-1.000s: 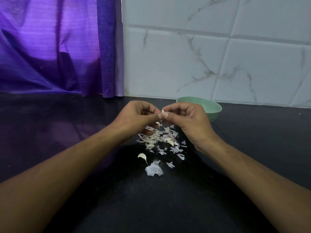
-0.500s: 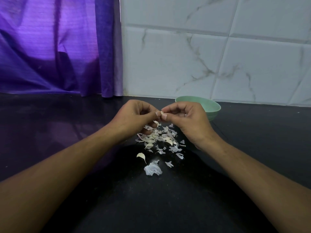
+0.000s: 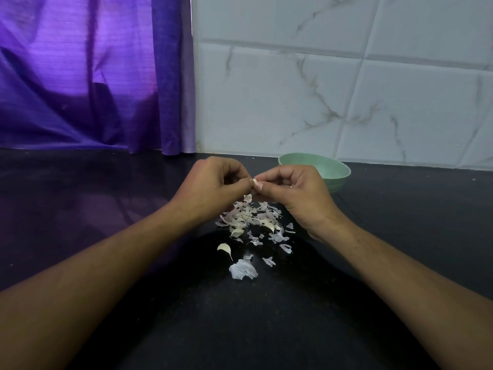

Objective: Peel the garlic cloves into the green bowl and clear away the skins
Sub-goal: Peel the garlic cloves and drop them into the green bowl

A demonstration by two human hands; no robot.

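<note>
My left hand point(image 3: 213, 186) and my right hand point(image 3: 296, 192) meet fingertip to fingertip above the counter, both pinching one small garlic clove point(image 3: 255, 181). Only the clove's pale tip shows between the thumbs. Right under the hands lies a pile of papery garlic skins point(image 3: 250, 218) with a clove point(image 3: 269, 225) among them. A single unpeeled clove point(image 3: 224, 248) lies nearer to me, next to a larger skin piece point(image 3: 242, 270). The green bowl point(image 3: 334, 173) stands behind my right hand; its inside is hidden.
The black counter point(image 3: 106, 209) runs to a white marble-tiled wall point(image 3: 333, 89) at the back. A purple curtain point(image 3: 80, 76) hangs at the back left, down to the counter.
The hands have stayed together on the clove with only small finger movement. The skins and loose cloves lie as before.
</note>
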